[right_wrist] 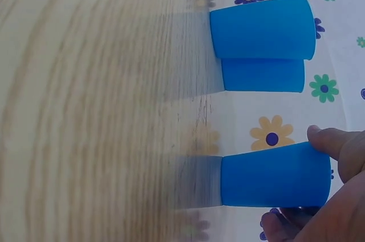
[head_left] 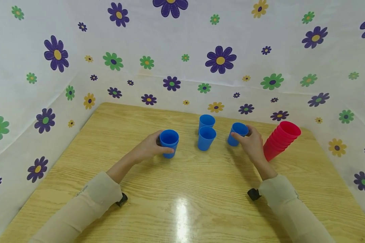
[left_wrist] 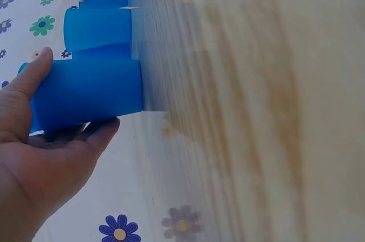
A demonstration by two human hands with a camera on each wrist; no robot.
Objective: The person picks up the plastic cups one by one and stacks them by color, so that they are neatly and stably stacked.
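My left hand (head_left: 150,148) grips a blue cup (head_left: 169,153) from its left side, thumb across the near side and fingers behind. A second rim line shows just under its top in the head view; I cannot tell if another cup is nested there. My right hand (head_left: 253,144) holds another blue cup (head_left: 233,139) near the rim, between thumb and fingers. That cup is upright at the table. Between the hands stand two more upright blue cups, a nearer one (head_left: 205,141) and a farther one (head_left: 207,120) partly hidden behind it.
A stack of several nested red cups (head_left: 276,143) stands to the right, just beyond my right hand. The wooden table (head_left: 170,189) ends at a white cloth (head_left: 182,74) with printed flowers, which hangs behind it and along both sides.
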